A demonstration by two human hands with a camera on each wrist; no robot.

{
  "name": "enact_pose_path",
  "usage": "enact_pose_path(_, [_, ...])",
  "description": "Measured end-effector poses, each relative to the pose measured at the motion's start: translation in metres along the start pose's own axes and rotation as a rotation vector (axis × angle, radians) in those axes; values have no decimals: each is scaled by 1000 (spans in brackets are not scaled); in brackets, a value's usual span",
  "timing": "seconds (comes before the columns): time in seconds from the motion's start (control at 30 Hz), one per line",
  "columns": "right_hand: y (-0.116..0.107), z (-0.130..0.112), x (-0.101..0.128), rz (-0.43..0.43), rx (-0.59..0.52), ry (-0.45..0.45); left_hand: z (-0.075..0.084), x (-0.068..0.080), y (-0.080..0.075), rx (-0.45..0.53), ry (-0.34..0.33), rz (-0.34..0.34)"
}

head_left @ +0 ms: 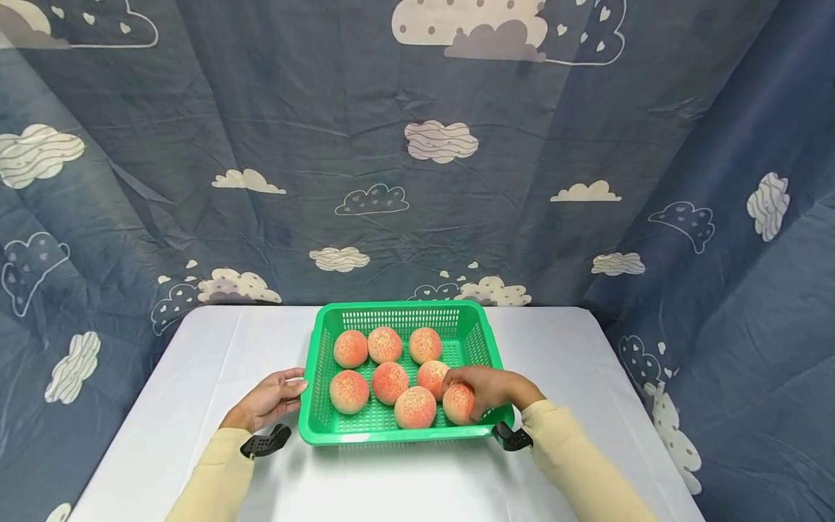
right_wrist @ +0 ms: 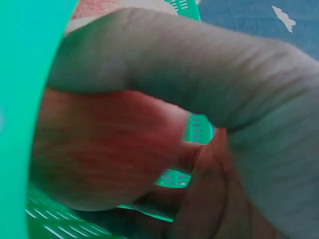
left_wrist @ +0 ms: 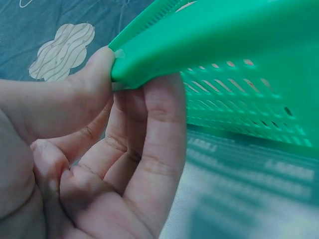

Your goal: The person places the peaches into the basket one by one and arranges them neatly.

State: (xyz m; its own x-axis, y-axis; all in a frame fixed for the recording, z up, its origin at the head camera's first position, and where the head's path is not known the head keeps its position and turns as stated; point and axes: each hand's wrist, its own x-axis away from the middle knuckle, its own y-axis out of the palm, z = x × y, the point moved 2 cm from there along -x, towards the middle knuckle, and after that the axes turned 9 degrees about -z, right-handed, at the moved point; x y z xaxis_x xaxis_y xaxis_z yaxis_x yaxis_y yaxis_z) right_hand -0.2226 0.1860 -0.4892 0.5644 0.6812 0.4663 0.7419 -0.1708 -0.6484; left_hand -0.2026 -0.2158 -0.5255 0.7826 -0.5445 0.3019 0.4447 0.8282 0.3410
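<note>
A green plastic basket [head_left: 404, 436] with slotted walls holds several pink-orange peaches [head_left: 389, 383] with pale speckles. My left hand [head_left: 269, 400] is at the basket's left side. In the left wrist view the thumb lies on the basket rim [left_wrist: 199, 42] and the fingers curl beneath it, pinching the edge. Inside the basket's front right corner, my right hand [head_left: 491, 388] grips a peach [head_left: 459, 406] from above. The right wrist view shows the thumb across the top of that peach [right_wrist: 104, 149] and fingers under its far side, partly hidden behind the basket wall.
The basket stands on a table with a white cloth [head_left: 241, 348]. A dark blue curtain [head_left: 293, 109] with cloud prints hangs behind the table and along its sides. Another peach [head_left: 414, 407] lies close to the left of the gripped one. Black bands [head_left: 266, 441] circle both wrists.
</note>
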Motion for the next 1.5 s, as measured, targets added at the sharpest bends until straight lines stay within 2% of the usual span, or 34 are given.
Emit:
enact_pose_path(0.17, [2,-1,2,31,-66,31,-2,1,1,9,-8,-4])
enact_pose_path(0.63, [-2,4,10,124,-129,-20,-1,0,4,48,12,-4])
enact_pose_path(0.8, [-2,5,13,152,-159,-54,1,1,7,21,-21,37])
enact_pose_path(1.1, [-6,7,17,251,-215,-77,8,3,14,-139,-78,200])
enact_pose_path(1.23, [-13,5,22,345,-149,-50,11,0,16,-240,-104,285])
enact_pose_path(1.37, [-21,9,27,453,-67,2,20,-4,19,-383,-114,340])
enact_pose_path(1.5, [-28,13,31,520,-16,43,33,-2,22,-556,-107,356])
